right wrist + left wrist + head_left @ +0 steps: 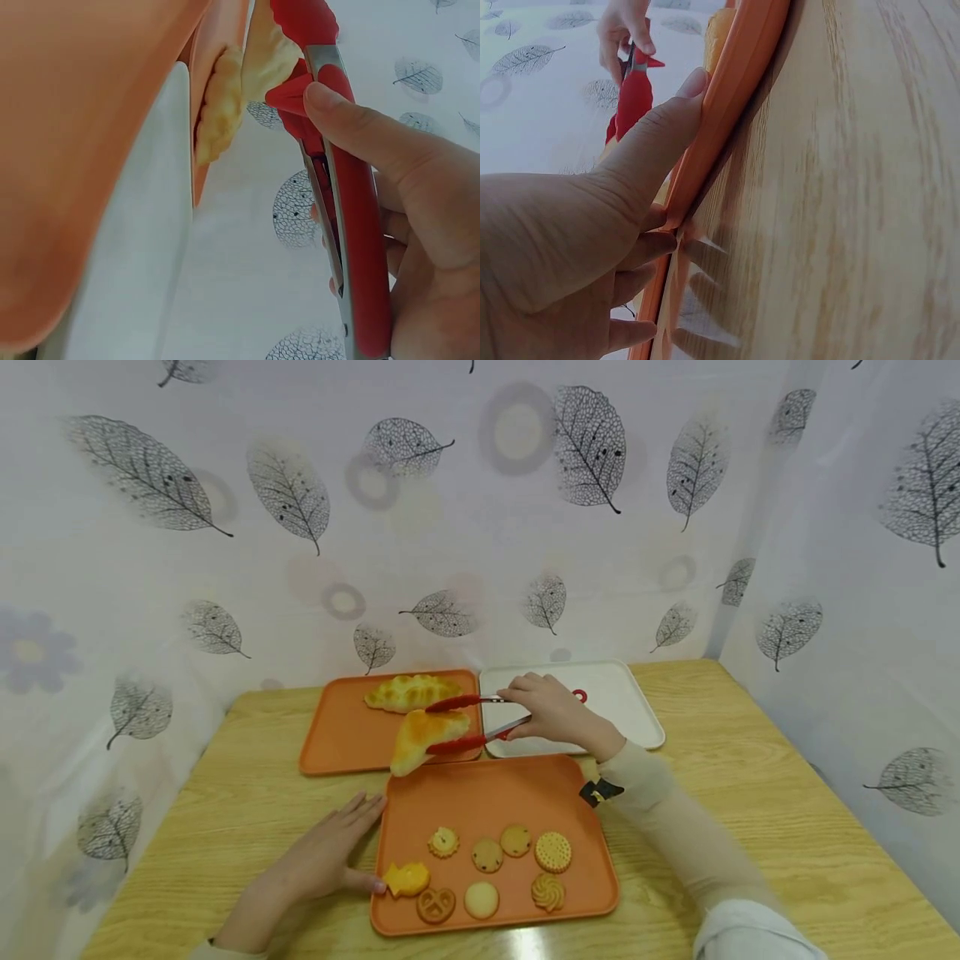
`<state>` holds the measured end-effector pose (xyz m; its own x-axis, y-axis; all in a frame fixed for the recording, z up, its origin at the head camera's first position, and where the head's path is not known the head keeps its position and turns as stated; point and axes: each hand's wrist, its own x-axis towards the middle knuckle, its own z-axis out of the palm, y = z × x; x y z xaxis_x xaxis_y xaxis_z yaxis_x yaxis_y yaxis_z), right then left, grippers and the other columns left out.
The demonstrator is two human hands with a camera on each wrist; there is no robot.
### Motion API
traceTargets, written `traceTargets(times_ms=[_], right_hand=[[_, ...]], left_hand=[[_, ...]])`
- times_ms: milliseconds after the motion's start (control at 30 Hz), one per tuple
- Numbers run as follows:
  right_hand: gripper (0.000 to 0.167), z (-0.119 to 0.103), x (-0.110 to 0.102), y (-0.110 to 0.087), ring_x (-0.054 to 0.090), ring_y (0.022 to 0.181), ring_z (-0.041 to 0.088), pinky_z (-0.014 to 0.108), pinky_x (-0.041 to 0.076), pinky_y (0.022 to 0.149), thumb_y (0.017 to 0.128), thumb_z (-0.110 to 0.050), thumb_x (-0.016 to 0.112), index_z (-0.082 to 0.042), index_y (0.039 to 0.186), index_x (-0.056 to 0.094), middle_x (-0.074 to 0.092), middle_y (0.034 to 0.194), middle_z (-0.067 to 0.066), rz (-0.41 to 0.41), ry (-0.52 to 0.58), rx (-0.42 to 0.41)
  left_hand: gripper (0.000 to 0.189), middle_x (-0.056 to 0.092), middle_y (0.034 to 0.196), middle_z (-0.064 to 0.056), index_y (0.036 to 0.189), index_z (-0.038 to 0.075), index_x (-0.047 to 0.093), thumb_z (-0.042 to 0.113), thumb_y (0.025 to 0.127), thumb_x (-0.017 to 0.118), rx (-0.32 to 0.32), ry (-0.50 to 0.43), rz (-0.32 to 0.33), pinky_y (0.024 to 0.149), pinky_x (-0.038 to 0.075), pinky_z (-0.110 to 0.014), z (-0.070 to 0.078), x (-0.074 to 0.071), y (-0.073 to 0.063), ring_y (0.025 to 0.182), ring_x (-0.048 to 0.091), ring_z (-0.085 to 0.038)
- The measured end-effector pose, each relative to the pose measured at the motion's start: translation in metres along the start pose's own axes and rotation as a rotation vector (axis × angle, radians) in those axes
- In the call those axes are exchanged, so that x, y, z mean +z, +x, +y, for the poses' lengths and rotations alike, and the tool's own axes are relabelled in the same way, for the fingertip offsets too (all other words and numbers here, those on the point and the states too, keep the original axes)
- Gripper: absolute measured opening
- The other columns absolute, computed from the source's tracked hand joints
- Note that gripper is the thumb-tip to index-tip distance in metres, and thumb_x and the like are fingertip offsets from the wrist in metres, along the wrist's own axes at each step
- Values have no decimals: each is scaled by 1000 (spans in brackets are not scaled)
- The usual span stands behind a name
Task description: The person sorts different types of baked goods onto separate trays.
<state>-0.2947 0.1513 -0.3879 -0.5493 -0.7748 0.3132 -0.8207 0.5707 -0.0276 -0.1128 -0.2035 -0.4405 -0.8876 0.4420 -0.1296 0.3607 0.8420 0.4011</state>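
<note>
My right hand [553,710] grips red-and-metal tongs [459,745] over the white tray. Between the tong tips is a golden triangular bread roll [418,737], held up over the front edge of the rear orange tray [333,739]. Behind it on that tray lies a long ridged loaf [401,693]. My left hand [318,852] rests at the left side of the front orange tray [480,793], its fingers extended and thumb at the rim. In the left wrist view the thumb [656,124] lies along the tray's edge.
On the front tray sit several cookies, among them a fish-shaped one [407,879], a pretzel-shaped one [436,906] and a swirl cookie [548,892]. The white tray [618,710] stands at the back right. A leaf-patterned sheet [480,527] hangs behind the wooden table [225,785].
</note>
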Motion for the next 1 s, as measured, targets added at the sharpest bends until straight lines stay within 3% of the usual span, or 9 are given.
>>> traceTargets(times_ms=[233, 567, 667, 833, 1000], right_hand=[[67, -7, 13, 19, 56, 97, 24, 38, 44, 71, 74, -43, 82, -8, 128, 63, 63, 111, 5, -46, -35, 73], [65, -35, 21, 45, 53, 97, 23, 37, 41, 71, 78, -44, 79, -11, 131, 61, 60, 111, 5, -92, -37, 135], [65, -42, 24, 55, 55, 111, 25, 39, 46, 76, 79, -46, 77, -13, 133, 59, 60, 118, 5, -114, -45, 138], [67, -51, 33, 70, 53, 121, 27, 44, 50, 86, 80, -47, 76, -12, 134, 58, 59, 125, 7, -126, -49, 137], [64, -61, 43, 83, 57, 108, 26, 45, 51, 91, 79, -50, 76, -12, 128, 62, 61, 116, 7, -119, -72, 122]], left_hand=[[117, 30, 158, -19, 154, 4, 26, 75, 69, 63, 0, 0, 5, 113, 25, -67, 2, 1, -1, 148, 21, -42], [117, 31, 158, -19, 154, 4, 27, 76, 69, 63, -9, 0, 1, 114, 24, -67, 3, 3, -2, 148, 21, -43], [117, 31, 158, -19, 154, 4, 27, 76, 69, 62, -8, 9, 6, 114, 25, -66, 3, 3, -1, 148, 22, -42], [117, 31, 158, -19, 154, 4, 27, 76, 69, 62, -11, 15, 7, 114, 24, -66, 2, 4, 0, 148, 22, -42], [116, 31, 158, -19, 154, 4, 27, 76, 69, 62, -11, 11, 5, 114, 24, -66, 3, 3, 0, 148, 22, -42]])
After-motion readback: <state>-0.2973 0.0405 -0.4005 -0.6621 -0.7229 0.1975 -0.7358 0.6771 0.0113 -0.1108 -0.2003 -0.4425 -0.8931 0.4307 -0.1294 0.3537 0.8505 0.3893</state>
